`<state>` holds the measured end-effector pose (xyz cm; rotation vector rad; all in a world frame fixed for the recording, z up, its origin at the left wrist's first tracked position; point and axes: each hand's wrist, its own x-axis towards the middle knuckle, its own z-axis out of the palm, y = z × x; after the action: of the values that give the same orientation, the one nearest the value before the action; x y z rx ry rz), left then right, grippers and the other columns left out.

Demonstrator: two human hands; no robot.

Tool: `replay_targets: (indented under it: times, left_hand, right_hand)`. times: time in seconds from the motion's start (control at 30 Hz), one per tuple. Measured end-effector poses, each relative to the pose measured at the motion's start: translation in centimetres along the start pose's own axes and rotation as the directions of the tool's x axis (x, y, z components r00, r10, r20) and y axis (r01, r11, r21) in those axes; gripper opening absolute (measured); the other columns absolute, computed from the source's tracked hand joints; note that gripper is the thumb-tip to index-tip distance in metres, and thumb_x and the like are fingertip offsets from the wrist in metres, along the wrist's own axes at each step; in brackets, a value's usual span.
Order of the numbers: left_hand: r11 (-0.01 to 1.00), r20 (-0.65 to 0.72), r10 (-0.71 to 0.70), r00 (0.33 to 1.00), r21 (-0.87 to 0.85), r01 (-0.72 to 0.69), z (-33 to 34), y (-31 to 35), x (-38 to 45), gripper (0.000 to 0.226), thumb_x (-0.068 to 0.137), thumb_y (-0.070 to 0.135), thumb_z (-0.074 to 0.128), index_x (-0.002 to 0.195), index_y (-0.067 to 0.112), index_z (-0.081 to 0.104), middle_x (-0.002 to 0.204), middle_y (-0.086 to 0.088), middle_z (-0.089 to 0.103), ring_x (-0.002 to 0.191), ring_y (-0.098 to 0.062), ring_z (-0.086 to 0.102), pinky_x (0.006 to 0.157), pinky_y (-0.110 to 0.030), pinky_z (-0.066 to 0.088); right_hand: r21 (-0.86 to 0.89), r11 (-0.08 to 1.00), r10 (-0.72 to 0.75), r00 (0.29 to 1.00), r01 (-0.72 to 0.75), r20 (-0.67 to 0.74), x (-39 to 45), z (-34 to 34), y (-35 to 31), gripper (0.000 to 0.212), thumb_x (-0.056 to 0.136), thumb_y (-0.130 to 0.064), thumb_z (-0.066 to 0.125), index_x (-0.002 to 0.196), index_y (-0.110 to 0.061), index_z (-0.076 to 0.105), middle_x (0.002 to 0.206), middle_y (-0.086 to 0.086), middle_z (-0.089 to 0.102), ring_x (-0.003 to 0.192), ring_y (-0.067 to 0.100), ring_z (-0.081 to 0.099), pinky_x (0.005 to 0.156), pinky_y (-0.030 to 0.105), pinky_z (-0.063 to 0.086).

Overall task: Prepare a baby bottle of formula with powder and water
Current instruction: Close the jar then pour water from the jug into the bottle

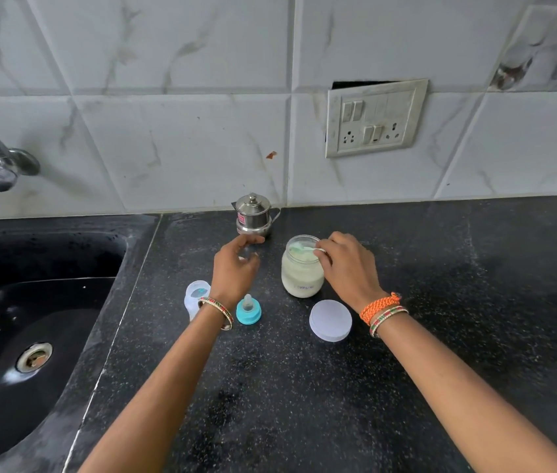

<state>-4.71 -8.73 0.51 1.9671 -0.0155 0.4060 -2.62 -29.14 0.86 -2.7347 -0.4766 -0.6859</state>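
Note:
An open clear jar of pale formula powder [302,273] stands mid-counter. My right hand [350,266] is at its rim, fingers pinched on a small white scoop [306,249] that lies inside the jar mouth. My left hand [236,264] hovers left of the jar, fingers loosely apart and blurred, holding nothing I can see. A teal nipple ring with its clear teat [248,309] stands upright by my left wrist. A clear plastic bottle part [196,297] sits behind that wrist, partly hidden. The jar's white lid [330,320] lies flat in front of the jar.
A small lidded steel pot [254,215] stands at the wall just beyond my left hand. The black sink [31,336] and tap [0,162] are on the left. A switch and socket plate [376,119] is on the tiled wall. Black speckled counter [474,268] extends right.

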Motion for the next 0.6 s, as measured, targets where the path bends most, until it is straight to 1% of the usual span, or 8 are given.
replay_targets:
  times: [0.13,0.23,0.33,0.4,0.43,0.5,0.57,0.6]
  left_hand:
    - [1.000,-0.004,0.008,1.000,0.009,-0.008,0.2,-0.1,-0.1,0.030,0.084,-0.005,0.053,0.104,0.013,0.066,0.103,-0.001,0.067,0.079,-0.015,0.056,0.063,-0.003,0.041]
    - [1.000,-0.008,-0.002,1.000,0.016,0.002,0.3,0.1,-0.1,0.030,0.084,-0.006,0.051,0.103,0.011,0.066,0.102,-0.001,0.067,0.076,-0.014,0.054,0.061,-0.002,0.041]
    - [0.999,0.001,-0.041,0.999,0.018,0.041,-0.1,0.2,0.0,0.033,0.083,-0.010,0.046,0.098,0.009,0.068,0.103,-0.003,0.068,0.065,-0.001,0.053,0.054,-0.003,0.042]
    - [0.999,0.001,-0.042,0.999,0.015,0.042,-0.8,0.0,0.1,0.035,0.081,-0.012,0.043,0.095,0.009,0.069,0.101,-0.004,0.069,0.055,0.003,0.052,0.048,-0.005,0.040]
    - [0.999,-0.002,-0.032,0.999,0.019,0.032,-1.3,-0.1,0.3,0.035,0.081,-0.011,0.043,0.094,0.009,0.069,0.100,-0.003,0.070,0.058,0.005,0.055,0.052,-0.004,0.040]
    - [1.000,-0.014,-0.017,1.000,0.013,0.018,-2.5,-0.4,1.1,0.035,0.080,-0.011,0.045,0.093,0.013,0.068,0.099,0.001,0.069,0.066,0.008,0.059,0.058,-0.003,0.042]
    - [1.000,-0.029,-0.013,1.000,0.007,0.013,-3.6,-0.6,2.5,0.034,0.079,-0.009,0.049,0.092,0.017,0.067,0.095,0.004,0.068,0.062,0.006,0.057,0.055,-0.004,0.042]
    - [1.000,-0.027,-0.013,1.000,0.016,0.013,-4.1,-0.7,3.4,0.033,0.079,-0.008,0.050,0.091,0.018,0.066,0.095,0.005,0.068,0.067,0.005,0.058,0.059,-0.006,0.044]
  right_hand:
    - [0.206,0.958,0.209,0.978,-0.201,-0.017,0.8,0.7,-0.7,0.019,0.092,-0.025,0.057,0.094,-0.013,0.072,0.083,0.000,0.058,0.085,0.018,0.051,0.060,0.028,0.038]
    - [0.335,0.876,0.373,0.928,-0.346,-0.017,1.3,1.5,-1.4,0.017,0.087,-0.022,0.061,0.093,-0.013,0.074,0.095,0.002,0.061,0.098,0.021,0.048,0.074,0.032,0.045]
    - [0.349,0.816,0.449,0.886,-0.461,0.118,1.3,2.3,-2.0,0.023,0.084,-0.014,0.059,0.101,-0.020,0.073,0.125,0.003,0.053,0.121,0.025,0.038,0.100,0.040,0.035]
    - [0.407,0.726,0.517,0.831,-0.553,0.206,1.4,2.4,-2.1,0.028,0.080,-0.013,0.060,0.107,-0.021,0.067,0.131,0.005,0.046,0.126,0.027,0.033,0.101,0.042,0.030]
    - [0.448,0.678,0.543,0.808,-0.583,0.229,1.7,2.2,-2.1,0.030,0.078,-0.013,0.062,0.108,-0.021,0.063,0.130,0.005,0.045,0.126,0.027,0.033,0.101,0.042,0.029]
    - [0.516,0.629,0.568,0.797,-0.581,0.205,2.5,1.7,-2.3,0.034,0.076,-0.021,0.066,0.109,-0.018,0.055,0.126,0.005,0.046,0.122,0.025,0.036,0.098,0.041,0.029]
    - [0.558,0.657,0.545,0.831,-0.507,0.112,4.0,1.1,-2.6,0.036,0.077,-0.028,0.066,0.107,-0.017,0.051,0.120,0.003,0.048,0.117,0.022,0.040,0.096,0.041,0.029]
    - [0.563,0.686,0.512,0.856,-0.461,0.078,5.1,1.0,-2.8,0.035,0.077,-0.028,0.065,0.106,-0.016,0.051,0.118,0.003,0.050,0.115,0.021,0.041,0.096,0.041,0.030]
